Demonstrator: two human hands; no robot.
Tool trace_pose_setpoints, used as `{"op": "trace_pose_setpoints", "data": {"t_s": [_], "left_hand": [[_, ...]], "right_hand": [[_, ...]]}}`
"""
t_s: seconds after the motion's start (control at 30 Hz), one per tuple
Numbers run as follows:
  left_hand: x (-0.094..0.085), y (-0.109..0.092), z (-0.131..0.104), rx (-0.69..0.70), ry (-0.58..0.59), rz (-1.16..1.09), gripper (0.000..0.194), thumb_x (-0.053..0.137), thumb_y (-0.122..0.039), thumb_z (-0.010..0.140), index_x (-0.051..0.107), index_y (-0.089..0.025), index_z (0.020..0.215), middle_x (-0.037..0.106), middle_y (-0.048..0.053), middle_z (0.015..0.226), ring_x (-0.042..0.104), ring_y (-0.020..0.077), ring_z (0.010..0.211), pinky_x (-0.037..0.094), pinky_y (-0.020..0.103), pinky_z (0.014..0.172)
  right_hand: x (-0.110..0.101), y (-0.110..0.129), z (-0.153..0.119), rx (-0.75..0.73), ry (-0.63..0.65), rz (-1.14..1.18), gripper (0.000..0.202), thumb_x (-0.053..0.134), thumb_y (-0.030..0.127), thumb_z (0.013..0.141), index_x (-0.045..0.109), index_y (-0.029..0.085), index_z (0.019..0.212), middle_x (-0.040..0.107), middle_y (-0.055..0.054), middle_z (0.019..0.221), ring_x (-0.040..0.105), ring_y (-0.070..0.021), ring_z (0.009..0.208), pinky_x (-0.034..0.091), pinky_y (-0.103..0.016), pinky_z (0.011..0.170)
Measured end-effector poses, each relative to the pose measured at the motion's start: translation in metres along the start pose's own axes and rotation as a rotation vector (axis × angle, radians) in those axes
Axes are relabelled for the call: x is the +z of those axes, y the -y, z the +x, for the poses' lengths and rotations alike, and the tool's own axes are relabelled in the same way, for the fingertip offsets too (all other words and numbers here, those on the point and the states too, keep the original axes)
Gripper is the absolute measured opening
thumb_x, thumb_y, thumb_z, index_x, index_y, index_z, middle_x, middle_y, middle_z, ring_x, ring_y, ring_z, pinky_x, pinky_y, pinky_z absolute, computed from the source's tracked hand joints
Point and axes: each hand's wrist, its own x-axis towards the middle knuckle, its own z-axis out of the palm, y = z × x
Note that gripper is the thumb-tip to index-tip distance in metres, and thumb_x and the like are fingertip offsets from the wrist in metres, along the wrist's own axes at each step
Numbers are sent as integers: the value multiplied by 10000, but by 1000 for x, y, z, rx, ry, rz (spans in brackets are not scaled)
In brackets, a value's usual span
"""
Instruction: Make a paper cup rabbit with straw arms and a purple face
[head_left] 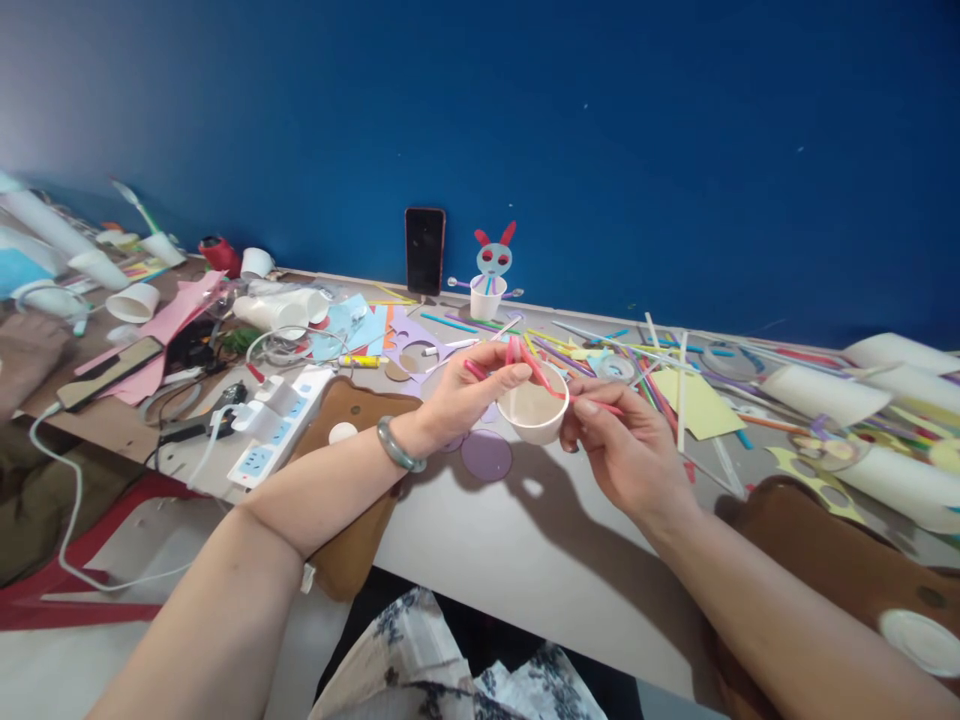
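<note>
Left hand (469,397) and right hand (626,435) both pinch closed on red straw pieces (541,373) at the rim of a white paper cup (540,433), in front of the rabbit-eared figure (493,262).
The cup looks light and thin-walled, likely to dent under a hard squeeze; the straw pieces seem smooth, springy, apt to kink. A gentle hold low on the cup's wall, straw pinched close to the rim, should suit; whether straw pierces the wall cannot be told. Bare tabletop (465,530) in front of the figure runs to the near edge, beyond a purple disc (487,457), and offers the most room. Strewn straws (682,390) crowd the figure's right; a power strip (257,457) lies to its left, nearer the edge.
</note>
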Motion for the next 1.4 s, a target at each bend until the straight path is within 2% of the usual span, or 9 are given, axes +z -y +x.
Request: {"op": "trace_pose_setpoints", "data": {"t_s": [0.13,0.23,0.37,0.5,0.7,0.97,1.2,1.33,1.4], "left_hand": [[-3,3,0,84,-37,132,426,787,-556,818,679,-185,997,712,72,1032,677,182,944,558,338,870],[-6,9,0,153,-75,174,676,792,-682,738,628,-214,1199,653,120,1261,654,241,1126,555,379,944],[-4,14,1,79,35,33,936,835,-710,650,508,-236,1388,658,133,1260,679,268,1105,588,391,872],[1,6,0,-46,126,107,702,890,-540,686,617,-169,1216,710,121,1109,703,250,1000,586,395,850],[6,-3,-1,-50,133,108,531,876,-523,710,667,-148,1023,729,102,989,704,226,918,589,386,824],[1,5,-3,-28,65,93,668,936,-468,628,630,-183,1148,696,86,1080,684,245,1019,567,395,876],[4,-4,-4,-123,210,-159,732,926,-377,651,604,-198,1283,709,141,1232,662,310,1189,540,453,994],[3,-3,-5,-157,214,-174,761,932,-324,629,610,-197,1306,706,136,1231,654,307,1185,519,453,1008],[2,-1,-6,-168,195,-148,778,937,-318,618,610,-197,1313,699,132,1228,650,304,1176,505,452,1014]], "right_hand": [[4,2,0,28,0,71,244,832,435,790,685,240,802,721,-7,929,595,-106,530,523,-290,476],[6,-1,0,22,-4,103,260,831,471,796,690,252,804,725,9,828,621,-120,579,564,-293,538],[2,-7,1,-27,-30,55,252,811,494,819,703,267,841,742,5,846,685,-149,664,598,-309,594],[-4,-8,3,-142,-25,-141,185,755,456,884,741,273,903,756,-18,939,706,-165,704,611,-329,632],[-9,-3,4,-254,-47,-315,199,738,447,897,733,252,860,750,-35,858,703,-192,706,608,-351,639],[-11,-3,8,-112,-31,-230,246,770,481,859,746,237,839,751,-12,750,694,-176,654,594,-325,619],[-8,0,9,37,43,70,243,831,488,790,746,263,821,763,-4,754,722,-180,673,611,-332,631],[-11,1,9,13,49,27,274,810,492,812,711,238,786,735,-8,730,705,-178,648,612,-340,622],[-15,0,11,-11,39,-23,264,833,463,794,723,238,874,754,-20,813,722,-182,704,617,-333,652]]}}
